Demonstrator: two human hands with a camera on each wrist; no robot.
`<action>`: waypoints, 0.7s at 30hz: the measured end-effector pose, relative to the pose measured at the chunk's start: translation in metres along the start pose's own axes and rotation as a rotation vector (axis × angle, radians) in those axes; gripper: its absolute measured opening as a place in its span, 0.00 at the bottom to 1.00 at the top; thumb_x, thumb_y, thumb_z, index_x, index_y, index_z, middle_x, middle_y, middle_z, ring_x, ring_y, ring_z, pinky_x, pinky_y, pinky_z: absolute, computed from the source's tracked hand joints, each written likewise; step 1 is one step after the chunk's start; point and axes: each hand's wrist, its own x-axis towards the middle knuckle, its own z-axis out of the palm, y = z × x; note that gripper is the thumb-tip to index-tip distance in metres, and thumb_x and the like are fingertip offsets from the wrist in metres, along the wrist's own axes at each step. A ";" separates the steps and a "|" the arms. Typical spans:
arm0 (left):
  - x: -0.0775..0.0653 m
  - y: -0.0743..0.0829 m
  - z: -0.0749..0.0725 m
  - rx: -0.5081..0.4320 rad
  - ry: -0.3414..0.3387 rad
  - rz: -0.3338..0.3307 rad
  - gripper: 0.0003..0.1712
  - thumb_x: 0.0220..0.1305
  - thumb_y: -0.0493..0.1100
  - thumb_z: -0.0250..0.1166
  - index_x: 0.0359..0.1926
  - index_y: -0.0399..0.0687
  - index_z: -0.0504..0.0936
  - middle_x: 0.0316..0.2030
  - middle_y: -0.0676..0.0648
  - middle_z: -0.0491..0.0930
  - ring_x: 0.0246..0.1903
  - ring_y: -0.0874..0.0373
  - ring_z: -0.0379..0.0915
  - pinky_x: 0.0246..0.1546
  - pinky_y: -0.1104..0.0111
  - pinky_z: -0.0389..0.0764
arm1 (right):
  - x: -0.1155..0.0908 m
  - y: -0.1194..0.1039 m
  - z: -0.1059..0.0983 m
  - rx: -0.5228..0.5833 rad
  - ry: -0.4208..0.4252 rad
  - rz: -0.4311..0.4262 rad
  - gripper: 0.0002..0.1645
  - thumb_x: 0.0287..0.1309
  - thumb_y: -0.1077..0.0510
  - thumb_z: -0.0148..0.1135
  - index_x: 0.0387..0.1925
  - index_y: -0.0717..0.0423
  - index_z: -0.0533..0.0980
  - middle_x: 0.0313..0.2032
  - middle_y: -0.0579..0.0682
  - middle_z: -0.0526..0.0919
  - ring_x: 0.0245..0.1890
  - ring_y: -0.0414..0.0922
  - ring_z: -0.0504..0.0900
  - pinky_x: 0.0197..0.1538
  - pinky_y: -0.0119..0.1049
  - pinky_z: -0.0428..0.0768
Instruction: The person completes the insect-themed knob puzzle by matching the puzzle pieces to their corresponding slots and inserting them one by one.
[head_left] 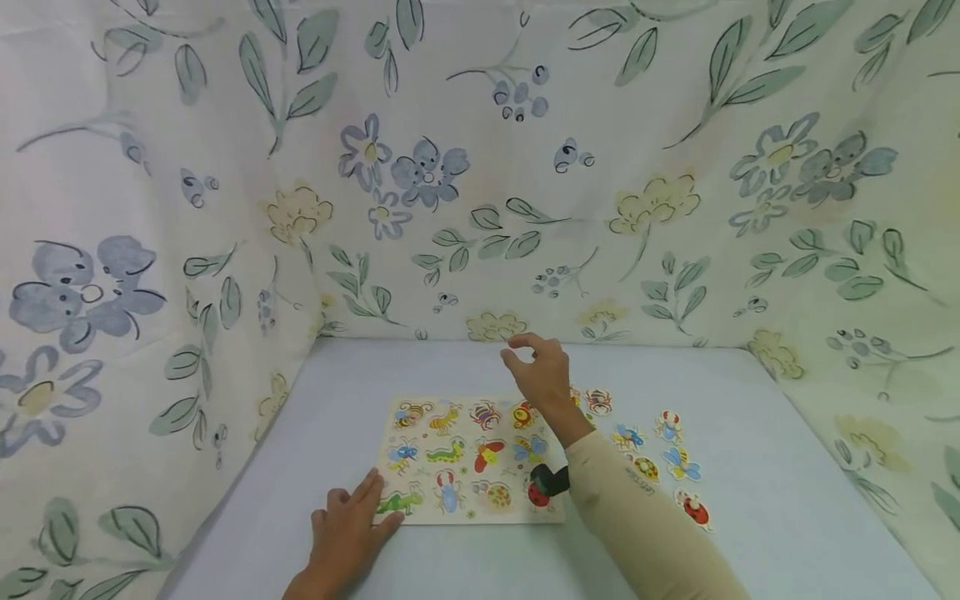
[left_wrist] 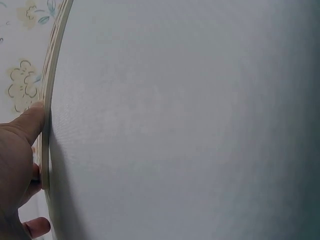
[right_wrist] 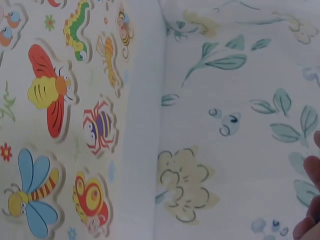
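Note:
A wooden insect puzzle board [head_left: 471, 433] lies flat, with rows of colourful bugs in insect-shaped outlines. At its front left corner my left hand [head_left: 347, 527] touches the board, thumb along the front edge and fingers by the left edge. The left wrist view has the thumb [left_wrist: 32, 122] against the board's edge [left_wrist: 46, 115]. My right hand [head_left: 542, 371] is raised over the far right part of the board, thumb and index finger curved apart with nothing visible between them. Only its fingertips [right_wrist: 312, 200] enter the right wrist view, beyond the pictured spider [right_wrist: 99, 127].
Right of the board lie several loose insect pieces: a spider [head_left: 598, 402], a blue fly [head_left: 627, 437], a stag beetle [head_left: 669, 426], a yellow ladybug [head_left: 643, 468], a bee [head_left: 682, 463] and a red ladybug [head_left: 693, 508]. Floral cloth [head_left: 480, 275] walls the pale table's back and sides.

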 end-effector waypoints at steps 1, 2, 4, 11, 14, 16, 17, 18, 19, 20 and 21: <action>0.000 0.000 0.000 0.002 0.003 0.000 0.48 0.55 0.68 0.64 0.67 0.42 0.69 0.69 0.45 0.62 0.48 0.42 0.61 0.39 0.49 0.61 | 0.000 0.000 -0.003 -0.004 0.005 -0.004 0.11 0.56 0.54 0.69 0.40 0.53 0.84 0.37 0.51 0.81 0.36 0.50 0.72 0.37 0.46 0.69; 0.000 -0.001 0.000 0.005 0.005 -0.001 0.48 0.55 0.68 0.64 0.67 0.42 0.69 0.69 0.45 0.62 0.49 0.42 0.61 0.39 0.49 0.61 | 0.000 0.000 -0.006 -0.008 0.009 -0.006 0.12 0.56 0.54 0.69 0.40 0.53 0.84 0.37 0.51 0.80 0.36 0.50 0.71 0.37 0.45 0.69; 0.000 -0.002 0.001 0.006 0.005 -0.004 0.48 0.55 0.69 0.64 0.68 0.42 0.68 0.69 0.45 0.62 0.49 0.41 0.61 0.39 0.49 0.61 | 0.000 -0.001 -0.013 -0.007 0.018 -0.020 0.12 0.56 0.54 0.69 0.41 0.54 0.84 0.37 0.52 0.80 0.36 0.50 0.72 0.37 0.46 0.69; -0.001 -0.001 -0.001 -0.003 0.024 0.009 0.47 0.55 0.67 0.66 0.67 0.41 0.69 0.69 0.44 0.62 0.47 0.43 0.61 0.37 0.52 0.60 | 0.003 0.004 -0.036 -0.006 0.065 -0.035 0.11 0.55 0.54 0.70 0.40 0.54 0.84 0.38 0.51 0.84 0.38 0.51 0.73 0.39 0.47 0.69; -0.001 0.000 -0.002 0.002 0.034 0.018 0.47 0.55 0.66 0.66 0.67 0.41 0.69 0.69 0.44 0.63 0.47 0.43 0.61 0.37 0.52 0.60 | 0.002 0.007 -0.048 -0.006 0.087 -0.041 0.11 0.55 0.56 0.70 0.40 0.56 0.84 0.41 0.51 0.85 0.39 0.51 0.73 0.40 0.46 0.68; -0.001 0.000 -0.002 0.002 0.032 0.017 0.47 0.56 0.66 0.66 0.67 0.41 0.69 0.69 0.44 0.62 0.47 0.43 0.61 0.37 0.52 0.60 | 0.001 0.009 -0.056 -0.009 0.101 -0.040 0.11 0.55 0.56 0.70 0.39 0.56 0.84 0.41 0.51 0.85 0.39 0.51 0.72 0.40 0.46 0.68; -0.001 0.000 -0.002 0.002 0.029 0.017 0.47 0.56 0.66 0.66 0.67 0.41 0.69 0.69 0.45 0.62 0.47 0.43 0.61 0.37 0.52 0.60 | 0.000 0.010 -0.059 -0.009 0.108 -0.038 0.12 0.55 0.56 0.70 0.39 0.57 0.84 0.41 0.51 0.85 0.38 0.51 0.72 0.39 0.46 0.67; -0.001 0.000 -0.003 0.000 0.028 0.017 0.47 0.56 0.66 0.66 0.67 0.41 0.69 0.69 0.44 0.62 0.47 0.43 0.61 0.37 0.52 0.60 | -0.001 0.012 -0.063 -0.008 0.113 -0.035 0.12 0.54 0.56 0.70 0.39 0.57 0.84 0.42 0.51 0.84 0.38 0.50 0.71 0.39 0.45 0.67; -0.001 0.000 -0.003 -0.003 0.027 0.017 0.47 0.56 0.65 0.66 0.67 0.41 0.69 0.69 0.44 0.62 0.47 0.43 0.61 0.37 0.52 0.60 | -0.002 0.013 -0.065 -0.008 0.119 -0.030 0.12 0.54 0.56 0.70 0.40 0.57 0.84 0.41 0.51 0.84 0.38 0.49 0.71 0.39 0.44 0.66; -0.001 0.000 -0.003 -0.005 0.027 0.017 0.47 0.56 0.65 0.66 0.67 0.41 0.68 0.69 0.44 0.62 0.47 0.43 0.61 0.37 0.52 0.60 | -0.002 0.015 -0.068 -0.004 0.126 -0.027 0.12 0.54 0.56 0.70 0.39 0.56 0.84 0.41 0.51 0.84 0.37 0.49 0.70 0.38 0.44 0.66; -0.001 0.000 -0.003 -0.006 0.028 0.018 0.47 0.56 0.65 0.66 0.67 0.41 0.69 0.69 0.44 0.62 0.47 0.43 0.61 0.37 0.52 0.60 | -0.003 0.016 -0.071 -0.001 0.132 -0.022 0.11 0.54 0.56 0.71 0.39 0.56 0.84 0.41 0.50 0.84 0.37 0.48 0.69 0.38 0.44 0.65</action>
